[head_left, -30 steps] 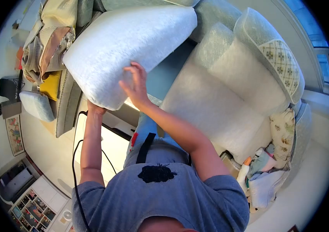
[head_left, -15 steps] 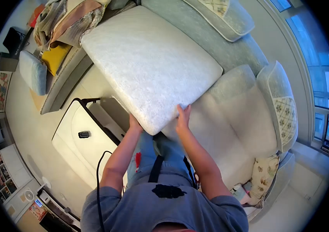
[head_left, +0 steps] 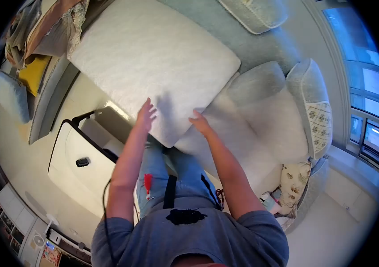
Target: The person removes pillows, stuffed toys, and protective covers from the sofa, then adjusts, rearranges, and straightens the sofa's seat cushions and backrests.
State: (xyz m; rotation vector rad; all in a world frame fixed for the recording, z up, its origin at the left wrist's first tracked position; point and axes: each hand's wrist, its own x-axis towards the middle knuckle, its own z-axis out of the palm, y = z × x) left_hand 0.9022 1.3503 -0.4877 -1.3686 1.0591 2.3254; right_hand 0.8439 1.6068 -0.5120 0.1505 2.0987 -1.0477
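A large pale sofa cushion (head_left: 154,58) lies flat on the sofa, one corner pointing toward my legs. My left hand (head_left: 146,115) hovers over its near left part with the fingers spread, casting a shadow on the fabric. By the near right edge, my right hand (head_left: 200,122) has thumb and fingers apart and holds nothing; whether it still brushes the cushion I cannot tell. To the right of that edge stretches the sofa seat (head_left: 251,133), covered in light fabric.
A white table (head_left: 78,155) with a small black object (head_left: 82,162) on it stands to my left. Piled clothes (head_left: 49,33), a yellow cushion (head_left: 33,73) and a light blue cushion (head_left: 12,98) are at upper left. A patterned pillow (head_left: 294,180) rests at right.
Both hands have let go of the large cushion's near corner and opened. My left hand has risen over its surface. The view has shifted a little.
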